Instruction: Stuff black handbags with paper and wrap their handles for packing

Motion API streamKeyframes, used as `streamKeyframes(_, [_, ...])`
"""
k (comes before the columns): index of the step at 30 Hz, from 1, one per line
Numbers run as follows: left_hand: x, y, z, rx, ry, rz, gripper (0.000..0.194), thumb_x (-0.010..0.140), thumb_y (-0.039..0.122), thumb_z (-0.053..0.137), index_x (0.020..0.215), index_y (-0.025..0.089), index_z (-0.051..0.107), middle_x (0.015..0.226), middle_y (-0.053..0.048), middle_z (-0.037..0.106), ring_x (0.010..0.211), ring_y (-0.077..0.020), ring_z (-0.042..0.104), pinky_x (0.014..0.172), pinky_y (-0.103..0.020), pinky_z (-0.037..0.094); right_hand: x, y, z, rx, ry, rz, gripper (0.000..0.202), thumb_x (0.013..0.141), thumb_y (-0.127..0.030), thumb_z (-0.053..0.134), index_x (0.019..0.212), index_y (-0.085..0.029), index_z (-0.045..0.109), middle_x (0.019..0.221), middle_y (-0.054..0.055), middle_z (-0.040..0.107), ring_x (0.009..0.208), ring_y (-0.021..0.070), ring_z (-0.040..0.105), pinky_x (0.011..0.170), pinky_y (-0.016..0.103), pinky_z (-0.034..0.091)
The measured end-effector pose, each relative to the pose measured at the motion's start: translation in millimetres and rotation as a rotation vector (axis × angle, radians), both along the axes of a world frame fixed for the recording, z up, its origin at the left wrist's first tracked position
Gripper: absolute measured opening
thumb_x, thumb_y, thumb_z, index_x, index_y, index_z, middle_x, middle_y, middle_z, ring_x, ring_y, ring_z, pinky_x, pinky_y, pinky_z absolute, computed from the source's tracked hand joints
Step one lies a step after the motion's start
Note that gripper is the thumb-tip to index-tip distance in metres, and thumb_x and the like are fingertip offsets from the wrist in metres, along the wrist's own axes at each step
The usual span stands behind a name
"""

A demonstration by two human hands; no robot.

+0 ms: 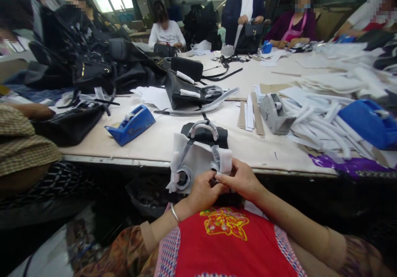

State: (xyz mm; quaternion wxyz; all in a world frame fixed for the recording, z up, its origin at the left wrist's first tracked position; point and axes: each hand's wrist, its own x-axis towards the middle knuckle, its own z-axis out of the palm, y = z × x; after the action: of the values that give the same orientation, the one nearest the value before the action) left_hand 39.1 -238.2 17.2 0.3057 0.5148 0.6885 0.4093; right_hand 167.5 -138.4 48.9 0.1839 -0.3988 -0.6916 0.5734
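Observation:
A small black bag point(222, 135) leans at the table's front edge in front of me, its front covered with white foam wrapping point(198, 157) and its arched handle point(203, 127) wrapped in white. My left hand point(203, 192) is closed at the lower right part of the wrapping, its fingertips meeting those of my right hand. My right hand point(243, 179) pinches the right side of the wrapping with thumb and fingers. What lies between the fingertips is too small to make out. A rolled, wrapped strap point(182, 178) hangs at the wrapping's lower left.
Blue tape dispenser point(133, 124) left; grey dispenser point(276, 113) and another blue one point(370, 121) right, beside white foam strips point(325, 124). Black bag point(182, 92) behind. Black bags pile point(93, 57) at left. A neighbour's arm point(34, 111) reaches in left; several people work across the table.

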Motion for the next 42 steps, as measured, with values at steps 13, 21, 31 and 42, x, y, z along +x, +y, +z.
streamKeyframes(13, [-22, -5, 8.6, 0.127, 0.121, -0.131, 0.019, 0.090, 0.030, 0.062, 0.104, 0.016, 0.059, 0.089, -0.007, 0.068, 0.075, -0.0182, 0.065, 0.069, -0.031, 0.050, -1, 10, 0.3, -0.243, 0.119, -0.026, 0.050, 0.067, -0.033, 0.082, 0.109, -0.016, 0.060, 0.087, 0.002, 0.070, 0.076, 0.0180, 0.063, 0.063, 0.026, 0.051])
streamKeyframes(21, [-17, 1, 2.9, -0.038, -0.109, -0.051, 0.021, 0.084, 0.032, 0.067, 0.094, 0.019, 0.054, 0.067, 0.002, 0.061, 0.059, -0.0141, 0.060, 0.054, -0.024, 0.040, 2, 19, -8.9, -0.324, 0.154, 0.047, 0.058, 0.067, -0.040, 0.086, 0.113, -0.016, 0.061, 0.092, 0.004, 0.070, 0.076, 0.0175, 0.062, 0.065, 0.027, 0.051])
streamKeyframes(31, [-16, 3, 15.3, -0.104, -0.110, -0.091, 0.020, 0.086, 0.033, 0.063, 0.097, 0.016, 0.060, 0.068, 0.000, 0.065, 0.061, -0.0152, 0.062, 0.056, -0.024, 0.044, 11, 23, -13.2, -0.302, 0.160, 0.208, 0.059, 0.069, -0.041, 0.085, 0.116, -0.017, 0.060, 0.095, 0.004, 0.069, 0.082, 0.0180, 0.064, 0.071, 0.028, 0.051])
streamKeyframes(42, [-88, 41, 72.4, 0.235, 0.876, -0.208, 0.015, 0.092, 0.021, 0.059, 0.102, 0.018, 0.070, 0.101, -0.011, 0.068, 0.103, -0.0260, 0.060, 0.089, -0.039, 0.047, 12, 82, -24.0, 0.661, 0.047, 0.020, 0.035, 0.079, -0.029, 0.064, 0.112, -0.019, 0.066, 0.106, 0.009, 0.066, 0.081, 0.0197, 0.059, 0.072, 0.034, 0.049])
